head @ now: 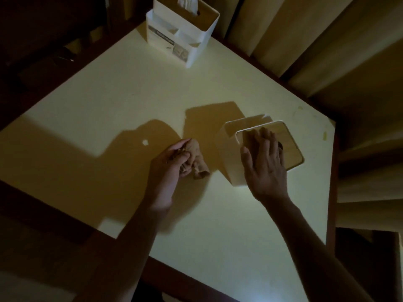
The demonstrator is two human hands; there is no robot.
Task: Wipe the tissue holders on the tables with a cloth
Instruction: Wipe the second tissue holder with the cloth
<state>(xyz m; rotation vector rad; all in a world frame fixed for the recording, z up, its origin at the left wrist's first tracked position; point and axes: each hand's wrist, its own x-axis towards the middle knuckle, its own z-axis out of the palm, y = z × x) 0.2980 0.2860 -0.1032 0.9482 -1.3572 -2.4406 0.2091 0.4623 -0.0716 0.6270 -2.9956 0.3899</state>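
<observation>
Steadying a tissue holder (231,153) with the right hand (265,164) while a cloth (196,159) is held bunched in the left hand (172,162).

The right hand is laid with straight, spread fingers across the holder's wooden top, nothing being gripped; the left hand's fingers are curled round the crumpled cloth, just beside the holder's left wall and apart from it. The holder stands on the pale table (122,99) near its right edge, so it could be pushed toward that edge or tipped if the flat hand presses unevenly, since it is only pressed, not clasped. The lighting is dim, so smears may be missed. A second tissue holder (185,38), with tissue showing at its top, stands well apart at the far corner and is judged not yet reached.
</observation>
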